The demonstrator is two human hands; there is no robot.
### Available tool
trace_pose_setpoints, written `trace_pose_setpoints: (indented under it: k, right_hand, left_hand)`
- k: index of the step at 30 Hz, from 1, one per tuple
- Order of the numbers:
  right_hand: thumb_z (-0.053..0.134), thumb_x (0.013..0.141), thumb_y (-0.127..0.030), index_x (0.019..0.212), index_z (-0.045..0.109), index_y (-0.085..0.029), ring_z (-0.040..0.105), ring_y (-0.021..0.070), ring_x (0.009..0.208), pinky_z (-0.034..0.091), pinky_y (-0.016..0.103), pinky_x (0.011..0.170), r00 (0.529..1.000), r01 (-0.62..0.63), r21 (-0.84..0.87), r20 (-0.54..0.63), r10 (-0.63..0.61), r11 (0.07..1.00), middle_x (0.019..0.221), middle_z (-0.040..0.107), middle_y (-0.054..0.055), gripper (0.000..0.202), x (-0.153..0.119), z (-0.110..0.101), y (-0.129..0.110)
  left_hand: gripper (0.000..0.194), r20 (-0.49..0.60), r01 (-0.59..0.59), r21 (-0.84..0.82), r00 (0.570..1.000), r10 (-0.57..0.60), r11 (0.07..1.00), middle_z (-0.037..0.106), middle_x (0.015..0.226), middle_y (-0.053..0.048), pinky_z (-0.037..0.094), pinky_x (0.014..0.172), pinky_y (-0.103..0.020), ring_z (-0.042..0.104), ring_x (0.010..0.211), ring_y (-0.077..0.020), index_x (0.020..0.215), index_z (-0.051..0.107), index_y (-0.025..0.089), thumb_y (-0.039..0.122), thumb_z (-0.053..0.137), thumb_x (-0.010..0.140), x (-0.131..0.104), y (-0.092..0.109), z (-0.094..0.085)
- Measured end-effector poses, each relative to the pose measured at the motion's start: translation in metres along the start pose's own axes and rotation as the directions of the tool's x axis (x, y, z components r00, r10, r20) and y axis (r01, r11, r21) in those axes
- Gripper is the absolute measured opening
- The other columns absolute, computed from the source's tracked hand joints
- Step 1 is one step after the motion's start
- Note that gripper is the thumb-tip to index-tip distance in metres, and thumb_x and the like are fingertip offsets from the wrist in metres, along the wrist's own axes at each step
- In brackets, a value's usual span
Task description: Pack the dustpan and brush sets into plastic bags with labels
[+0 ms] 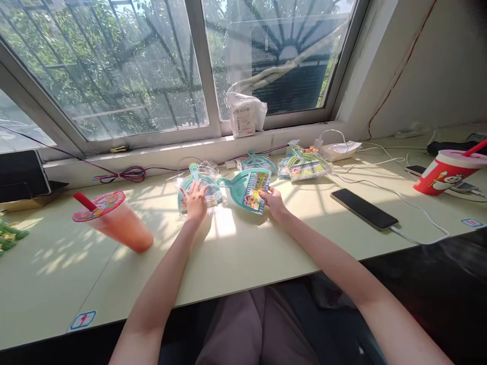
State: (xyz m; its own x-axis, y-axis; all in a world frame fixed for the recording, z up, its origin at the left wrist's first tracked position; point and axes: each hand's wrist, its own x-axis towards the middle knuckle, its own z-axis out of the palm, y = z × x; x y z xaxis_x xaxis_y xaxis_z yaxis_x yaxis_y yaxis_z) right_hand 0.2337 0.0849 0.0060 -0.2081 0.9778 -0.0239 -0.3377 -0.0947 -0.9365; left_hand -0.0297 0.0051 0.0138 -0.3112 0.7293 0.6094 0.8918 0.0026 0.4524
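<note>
R hand (276, 202) has its fingers closed on the R edge of a teal dustpan set (238, 188), thumb over the label card (255, 191); the set is mid-tabletop (228, 263), tilted, handle pointing L. Can't tell if its underside touches the surface. L hand (196, 203) is palm-down w/ fingers spread on a wrapped dustpan (212, 186), just beside the held set; fingers open, no grip seen.

Behind: a bagged pan (257, 162) nr the sill, + a green-edged set (304, 165) farther R, another teal one partly under it. Tall drink cup (125, 225) well apart on the L, phone (363, 208) on the R.

Handling (my guess): held set is light, thin plastic, fairly stiff but w/ some flex at the rim; not esp. fragile. Card + any clear film prob. slick & crinkly, so a pinch there may slide. Best hold: the handle, or thumb on top / fingers under the pan's rim, w/o crushing the striped bristle-like part. Wrapped one: loose film shifts, so grip thru to the plastic.
</note>
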Motion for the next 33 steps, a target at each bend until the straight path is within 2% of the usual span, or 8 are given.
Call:
trace_pose_setpoints:
  k: [3,7,11,14,17,23,29,33]
  right_hand:
    - [0.076,0.07,-0.016,0.093,0.063,-0.018,0.073,0.0174,0.071,0.063,0.028,0.065,1.0,-0.017,-0.028,0.013,0.017,0.999,0.087,0.076,0.005,0.026,0.0,0.0,0.0]
    - [0.075,0.07,-0.013,0.09,0.065,-0.018,0.072,0.0171,0.07,0.061,0.027,0.063,0.998,-0.055,-0.03,0.034,0.056,0.998,0.085,0.076,0.006,0.024,0.0,0.003,0.0]
    - [0.076,0.068,-0.014,0.092,0.068,-0.018,0.072,0.0185,0.071,0.06,0.028,0.062,0.993,-0.049,-0.059,0.104,0.055,0.997,0.085,0.077,0.006,0.025,-0.001,0.007,-0.002]
    - [0.078,0.066,-0.017,0.093,0.069,-0.018,0.073,0.0199,0.072,0.06,0.03,0.063,0.984,-0.025,-0.079,0.172,0.039,0.997,0.083,0.077,0.004,0.029,-0.004,0.009,-0.003]
    - [0.078,0.067,-0.018,0.093,0.067,-0.018,0.073,0.0208,0.075,0.061,0.031,0.066,0.99,-0.022,-0.046,0.137,0.028,0.999,0.084,0.077,0.005,0.029,-0.004,0.009,-0.004]
    - [0.076,0.071,-0.02,0.095,0.063,-0.017,0.074,0.0221,0.076,0.061,0.033,0.066,0.999,0.037,-0.041,-0.007,-0.038,0.998,0.087,0.076,0.007,0.027,-0.002,0.006,-0.004]
    - [0.082,0.065,-0.035,0.097,0.065,-0.02,0.073,0.0233,0.079,0.06,0.035,0.069,0.977,0.097,-0.071,0.197,-0.081,0.993,0.084,0.076,0.005,0.039,-0.018,0.019,-0.003]
    - [0.083,0.063,-0.038,0.097,0.066,-0.02,0.073,0.0247,0.084,0.06,0.036,0.072,0.958,0.119,-0.08,0.271,-0.093,0.99,0.086,0.076,0.005,0.043,-0.026,0.027,0.002]
  left_hand:
    - [0.037,0.008,0.052,0.018,0.999,-0.052,0.998,0.051,0.148,-0.019,-0.002,0.12,-0.065,0.034,0.145,-0.0382,0.119,0.067,0.02,0.028,0.065,0.083,-0.002,-0.002,0.0]
    - [0.017,0.027,0.064,0.032,0.997,-0.065,0.997,0.059,0.138,-0.018,0.026,0.116,-0.06,0.044,0.135,-0.0382,0.097,0.07,0.02,0.026,0.06,0.086,-0.004,-0.009,-0.002]
    - [0.017,-0.115,0.121,-0.031,0.986,-0.123,0.992,0.068,0.111,-0.016,0.041,0.104,-0.052,0.053,0.119,-0.0362,0.081,0.067,0.023,0.031,0.054,0.089,-0.001,-0.014,-0.006]
    - [0.015,-0.172,0.121,-0.075,0.976,-0.133,0.99,0.067,0.096,-0.014,0.044,0.097,-0.046,0.059,0.103,-0.0326,0.083,0.066,0.022,0.031,0.054,0.089,0.003,-0.01,-0.01]
    - [0.018,-0.154,0.085,-0.093,0.983,-0.098,0.992,0.065,0.088,-0.011,0.047,0.087,-0.042,0.061,0.088,-0.0285,0.088,0.065,0.021,0.032,0.05,0.092,0.005,0.001,-0.011]
    - [0.019,-0.165,0.049,-0.057,0.985,-0.058,0.997,0.066,0.091,-0.011,0.046,0.089,-0.043,0.059,0.1,-0.0314,0.094,0.065,0.022,0.031,0.048,0.095,-0.004,0.025,-0.005]
    - [0.006,-0.228,-0.007,-0.022,0.974,0.002,1.0,0.065,0.119,-0.011,0.017,0.118,-0.057,0.05,0.123,-0.0334,0.092,0.063,0.023,0.024,0.056,0.09,-0.011,0.042,-0.004]
    - [0.007,-0.211,-0.03,-0.12,0.978,0.005,0.992,0.067,0.11,-0.01,0.029,0.113,-0.052,0.055,0.116,-0.0303,0.09,0.061,0.022,0.024,0.054,0.091,-0.011,0.051,-0.003]
